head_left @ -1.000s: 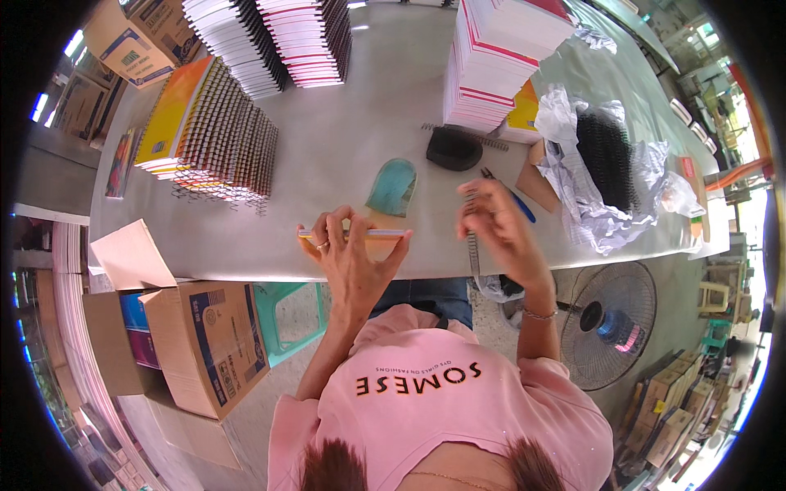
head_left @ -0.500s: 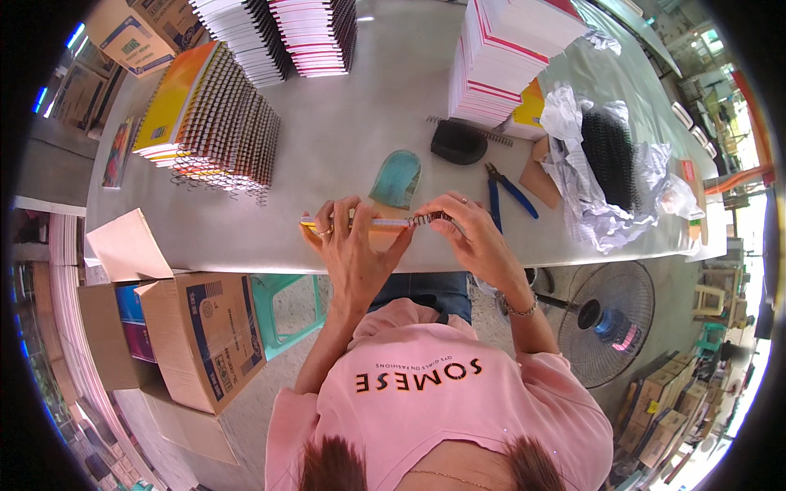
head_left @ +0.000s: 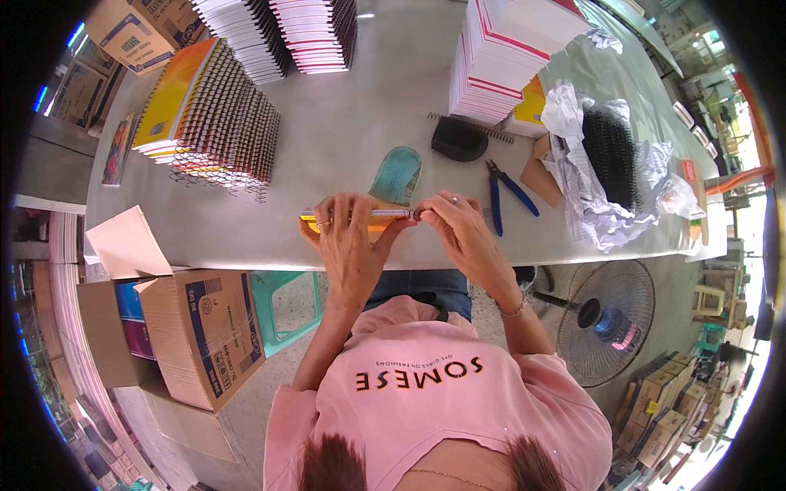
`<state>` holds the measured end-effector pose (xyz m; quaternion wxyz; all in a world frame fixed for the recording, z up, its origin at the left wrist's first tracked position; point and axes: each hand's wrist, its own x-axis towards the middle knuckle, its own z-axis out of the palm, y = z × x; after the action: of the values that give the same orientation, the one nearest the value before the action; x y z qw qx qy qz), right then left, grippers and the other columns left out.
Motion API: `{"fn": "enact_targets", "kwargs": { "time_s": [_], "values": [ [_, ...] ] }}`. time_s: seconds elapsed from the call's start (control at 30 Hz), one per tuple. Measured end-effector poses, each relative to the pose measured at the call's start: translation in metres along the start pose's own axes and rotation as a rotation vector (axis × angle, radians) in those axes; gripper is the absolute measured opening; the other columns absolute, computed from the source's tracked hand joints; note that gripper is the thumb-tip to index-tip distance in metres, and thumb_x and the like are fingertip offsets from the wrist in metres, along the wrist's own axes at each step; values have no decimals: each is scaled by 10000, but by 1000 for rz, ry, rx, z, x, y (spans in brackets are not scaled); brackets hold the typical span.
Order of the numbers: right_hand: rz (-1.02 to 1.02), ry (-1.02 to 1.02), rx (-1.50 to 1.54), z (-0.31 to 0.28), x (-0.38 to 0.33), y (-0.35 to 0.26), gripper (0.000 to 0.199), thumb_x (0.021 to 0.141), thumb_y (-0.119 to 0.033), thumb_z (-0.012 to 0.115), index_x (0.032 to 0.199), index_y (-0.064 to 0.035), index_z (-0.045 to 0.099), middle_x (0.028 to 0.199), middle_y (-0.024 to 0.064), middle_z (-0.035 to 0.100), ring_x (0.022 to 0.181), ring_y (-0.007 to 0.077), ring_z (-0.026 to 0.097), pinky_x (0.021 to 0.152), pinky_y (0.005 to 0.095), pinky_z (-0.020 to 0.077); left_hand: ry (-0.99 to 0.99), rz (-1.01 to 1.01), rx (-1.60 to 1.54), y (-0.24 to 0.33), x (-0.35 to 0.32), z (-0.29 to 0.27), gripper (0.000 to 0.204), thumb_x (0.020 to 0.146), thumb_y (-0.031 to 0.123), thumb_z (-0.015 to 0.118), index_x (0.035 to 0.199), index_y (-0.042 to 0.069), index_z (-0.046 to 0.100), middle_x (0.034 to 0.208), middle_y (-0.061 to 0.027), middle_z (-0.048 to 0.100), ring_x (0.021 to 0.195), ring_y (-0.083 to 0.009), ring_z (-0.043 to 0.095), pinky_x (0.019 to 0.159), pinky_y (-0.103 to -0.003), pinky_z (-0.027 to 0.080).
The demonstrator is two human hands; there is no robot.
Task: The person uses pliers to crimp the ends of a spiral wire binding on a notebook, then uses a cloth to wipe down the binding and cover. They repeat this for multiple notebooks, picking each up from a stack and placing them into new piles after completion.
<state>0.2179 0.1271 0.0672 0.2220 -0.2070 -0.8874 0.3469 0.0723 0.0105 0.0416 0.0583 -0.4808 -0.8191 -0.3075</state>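
Over the near table edge, my left hand (head_left: 350, 250) grips a small notebook (head_left: 388, 214) edge-on, its yellow cover turned down toward me. At the notebook's right end my right hand (head_left: 465, 239) pinches a dark wire spiral (head_left: 415, 216); most of the coil is hidden by the fingers. Just beyond the hands lies a teal rounded pad (head_left: 397, 177). A black rounded pad (head_left: 459, 140) sits farther right, in front of a loose spiral (head_left: 499, 137). Blue-handled cutting pliers (head_left: 510, 196) rest with handles spread, right of my right hand.
Spiral-bound yellow notebooks (head_left: 205, 123) are piled at the left, with more bound stacks (head_left: 315, 37) behind. Unbound book blocks (head_left: 491, 74) rise at the back right. Crumpled paper (head_left: 565, 164) holds many black spirals (head_left: 610, 159). An open carton (head_left: 201, 335) and a fan (head_left: 606, 323) flank me below.
My right hand has closed in toward the notebook's right end, and less of the spiral shows between the fingers. The left hand keeps its grip, nearly unmoved.
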Motion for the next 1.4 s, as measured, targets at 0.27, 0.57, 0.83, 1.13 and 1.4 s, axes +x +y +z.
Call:
{"fn": "enact_targets", "kwargs": {
  "time_s": [0.27, 0.57, 0.83, 1.13, 1.4],
  "values": [
    [26, 87, 21, 5, 7, -15, 126, 944, -141, 588, 1039, -63, 559, 958, 112, 593, 927, 289, 575, 884, 404, 373, 3, -16, 18, 3, 0, -1, 398, 754, 403, 784, 990, 146, 590, 1023, -17, 533, 1069, -259, 451, 913, -503, 266],
    [-54, 45, -131, 12, 10, -12, 160, 933, -154, 605, 1057, -74, 544, 963, 109, 585, 979, 301, 558, 908, 410, 351, 42, -50, -109, 0, -2, -10, 463, 775, 281, 806, 1127, 125, 549, 1141, -89, 479, 1125, -290, 429, 958, -483, 290],
    [-101, 128, -212, 20, 17, -22, 135, 913, -162, 622, 1019, -93, 575, 948, 87, 574, 949, 287, 557, 891, 403, 356, 259, -161, -398, -11, -10, -1, 686, 743, 146, 844, 1265, 45, 411, 1238, -183, 414, 1188, -357, 363, 991, -488, 337],
    [-32, -110, -47, 5, 28, -1, 257, 876, -179, 693, 1083, -66, 589, 1186, 134, 558, 1122, 325, 510, 986, 441, 364, 40, -86, -518, -50, -5, -7, 692, 662, 175, 889, 1150, 30, 421, 1109, -145, 450, 1057, -347, 396, 904, -483, 369],
    [-31, -121, 18, 21, 51, 46, 500, 799, -205, 782, 1203, -55, 529, 1331, 182, 505, 1207, 285, 494, 1027, 373, 398, 51, -24, -602, -59, 9, -3, 862, 528, 277, 959, 1162, 41, 425, 1129, -145, 418, 1095, -336, 418, 948, -444, 386]
  ]
}}
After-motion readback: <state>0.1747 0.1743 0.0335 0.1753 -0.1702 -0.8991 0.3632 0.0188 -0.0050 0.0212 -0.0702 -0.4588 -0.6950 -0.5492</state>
